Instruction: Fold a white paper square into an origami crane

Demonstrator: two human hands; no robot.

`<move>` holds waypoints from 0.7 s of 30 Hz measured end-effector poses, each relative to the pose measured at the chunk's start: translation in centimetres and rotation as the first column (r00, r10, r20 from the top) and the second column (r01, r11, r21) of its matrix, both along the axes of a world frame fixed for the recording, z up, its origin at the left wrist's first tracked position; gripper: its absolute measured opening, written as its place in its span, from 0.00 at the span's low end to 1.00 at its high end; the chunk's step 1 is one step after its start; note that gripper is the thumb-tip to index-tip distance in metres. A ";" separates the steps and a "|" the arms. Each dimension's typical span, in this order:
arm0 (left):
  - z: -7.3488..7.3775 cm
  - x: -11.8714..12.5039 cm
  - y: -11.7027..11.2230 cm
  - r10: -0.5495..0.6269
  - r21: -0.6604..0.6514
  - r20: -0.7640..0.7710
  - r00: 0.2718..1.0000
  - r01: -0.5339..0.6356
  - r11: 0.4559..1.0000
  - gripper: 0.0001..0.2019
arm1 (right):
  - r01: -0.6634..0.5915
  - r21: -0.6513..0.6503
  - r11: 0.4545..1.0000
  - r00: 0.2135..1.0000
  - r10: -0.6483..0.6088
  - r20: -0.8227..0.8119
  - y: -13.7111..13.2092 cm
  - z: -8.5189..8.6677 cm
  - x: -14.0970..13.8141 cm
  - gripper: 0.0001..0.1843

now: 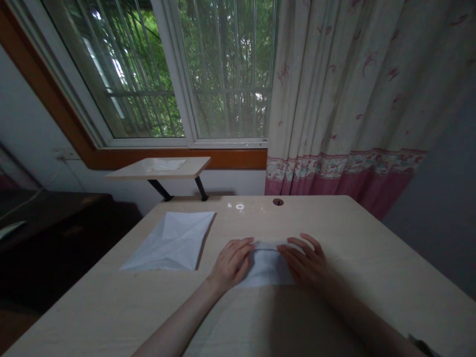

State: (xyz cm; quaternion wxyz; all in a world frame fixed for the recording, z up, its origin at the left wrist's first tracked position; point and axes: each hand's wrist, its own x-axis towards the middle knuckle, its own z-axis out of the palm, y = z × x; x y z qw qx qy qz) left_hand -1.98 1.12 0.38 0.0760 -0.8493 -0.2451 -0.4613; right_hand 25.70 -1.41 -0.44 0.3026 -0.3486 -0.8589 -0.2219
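Observation:
A small white sheet of paper (pixel 268 270) lies on the table in front of me, with a fold line running along its far edge. My left hand (pixel 232 263) has its fingers bent together on the sheet's far left corner. On the far right corner, my right hand (pixel 305 258) pinches the paper, its outer fingers curled and slightly raised. Both hands hide the sheet's side edges. To the left lies a larger creased white paper (pixel 173 241), flat but with slightly lifted edges, touched by neither hand.
The pale wooden table (pixel 334 317) has a cable hole (pixel 278 202) near its back edge. A small raised shelf (pixel 139 169) at the back left carries another thin white piece (pixel 167 164). Behind stand a barred window (pixel 226 74) and a patterned curtain (pixel 334 99).

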 end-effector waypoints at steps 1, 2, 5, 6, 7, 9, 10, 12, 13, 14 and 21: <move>-0.1 0.0 0.0 0.016 0.003 0.022 1.000 -0.016 1.000 0.16 | 0.007 0.053 0.999 1.000 -0.006 -0.014 -0.1 0.3 -0.2 0.25; -0.2 0.0 0.1 0.030 0.008 0.043 0.999 -0.031 0.999 0.16 | 0.019 0.115 0.993 0.999 -0.015 -0.038 -0.1 0.6 -0.4 0.25; -0.3 -0.1 0.3 0.066 0.068 0.081 0.995 -0.072 0.995 0.13 | 0.057 0.279 0.959 0.991 -0.021 -0.129 -0.1 1.1 -1.0 0.22; -0.3 -0.1 0.4 0.081 0.102 0.088 0.993 -0.090 0.991 0.12 | 0.065 0.310 0.949 0.990 -0.021 -0.142 0.0 1.2 -1.2 0.20; -0.2 0.0 0.4 0.100 0.138 0.094 0.991 -0.112 0.984 0.11 | 0.072 0.324 0.943 0.989 -0.026 -0.143 0.1 1.3 -1.3 0.19; 0.0 0.1 0.4 0.144 0.193 0.100 0.985 -0.161 0.968 0.09 | 0.085 0.327 0.941 0.990 -0.042 -0.136 0.2 1.1 -1.5 0.17; 0.1 0.1 0.4 0.167 0.206 0.098 0.981 -0.184 0.961 0.09 | 0.093 0.329 0.940 0.989 -0.050 -0.136 0.2 1.0 -1.6 0.17; 0.2 0.3 0.3 0.220 0.205 0.078 0.972 -0.232 0.951 0.10 | 0.118 0.320 0.940 0.988 -0.078 -0.136 0.4 0.7 -1.7 0.17; 0.2 0.4 0.3 0.251 0.195 0.066 0.966 -0.259 0.946 0.11 | 0.135 0.310 0.941 0.986 -0.096 -0.138 0.5 0.5 -1.8 0.16; 0.2 0.5 0.2 0.281 0.182 0.054 0.958 -0.286 0.941 0.11 | 0.156 0.294 0.943 0.983 -0.118 -0.141 0.6 0.3 -1.9 0.16; -0.2 1.0 0.2 0.374 0.092 -0.030 0.927 -0.370 0.924 0.15 | 0.211 0.194 0.958 0.971 -0.183 -0.151 1.3 -0.4 -2.3 0.22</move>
